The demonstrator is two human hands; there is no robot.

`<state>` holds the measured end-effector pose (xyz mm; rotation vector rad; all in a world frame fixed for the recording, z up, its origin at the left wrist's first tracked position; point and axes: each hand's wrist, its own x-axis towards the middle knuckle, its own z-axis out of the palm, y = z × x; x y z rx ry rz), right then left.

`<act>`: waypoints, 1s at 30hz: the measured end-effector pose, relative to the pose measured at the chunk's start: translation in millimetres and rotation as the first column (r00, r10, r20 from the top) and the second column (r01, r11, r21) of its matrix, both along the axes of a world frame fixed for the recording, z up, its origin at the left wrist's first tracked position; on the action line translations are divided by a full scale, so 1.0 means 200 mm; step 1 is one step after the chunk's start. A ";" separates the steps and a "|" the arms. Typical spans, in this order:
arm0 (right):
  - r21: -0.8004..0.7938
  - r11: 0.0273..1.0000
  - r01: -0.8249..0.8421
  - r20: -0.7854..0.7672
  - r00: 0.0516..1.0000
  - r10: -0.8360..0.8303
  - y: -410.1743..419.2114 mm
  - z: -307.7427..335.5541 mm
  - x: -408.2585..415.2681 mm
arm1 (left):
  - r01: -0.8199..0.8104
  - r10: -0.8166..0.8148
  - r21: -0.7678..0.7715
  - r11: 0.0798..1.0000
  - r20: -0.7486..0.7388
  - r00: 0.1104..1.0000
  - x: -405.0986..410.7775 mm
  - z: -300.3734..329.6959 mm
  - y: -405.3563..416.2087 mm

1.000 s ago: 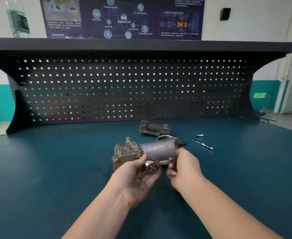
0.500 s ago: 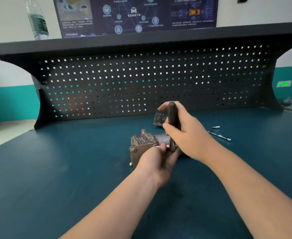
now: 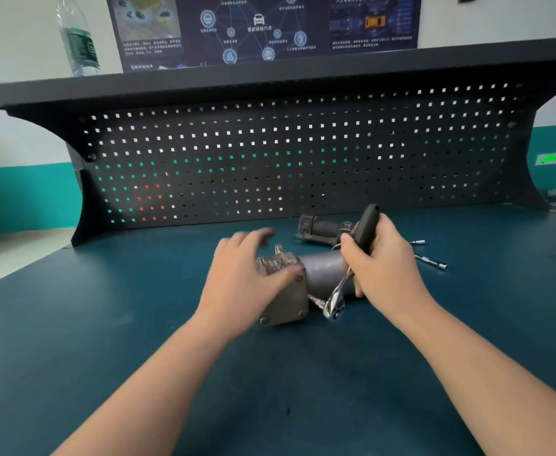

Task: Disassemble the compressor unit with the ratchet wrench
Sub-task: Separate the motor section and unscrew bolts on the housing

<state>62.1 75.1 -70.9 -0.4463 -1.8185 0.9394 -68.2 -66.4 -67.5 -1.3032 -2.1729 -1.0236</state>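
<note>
We have a single head-worn, wide-angle view, looking forward and down across the workbench toward its pegboard back panel. Both forearms enter from the lower edge; the hands lie close, near centre. The wall poster marks the far limit.

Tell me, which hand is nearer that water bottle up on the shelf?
Left. The left hand rests on the compressor unit, below and right of the water bottle; the right hand, gripping the ratchet wrench, is farther right.

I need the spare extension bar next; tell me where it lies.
In the head view the extension bar lies on the blue bench top, right of the right hand, just in front of a small loose socket.
</note>
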 end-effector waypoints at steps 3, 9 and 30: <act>-0.050 0.994 0.092 -0.074 0.993 -0.096 0.02 0.01 0.00 | 0.176 -0.224 -0.444 0.879 -0.058 0.973 -0.12 0.02 0.10; -0.162 0.978 0.132 -0.145 0.977 -0.156 0.08 0.03 0.04 | 0.214 -0.233 -0.274 0.938 -0.038 0.972 -0.10 -0.13 0.13; -0.482 0.854 -0.199 -0.361 0.933 0.014 0.11 0.05 -0.03 | -0.194 0.177 -0.101 0.976 -0.162 0.971 0.22 -0.07 0.04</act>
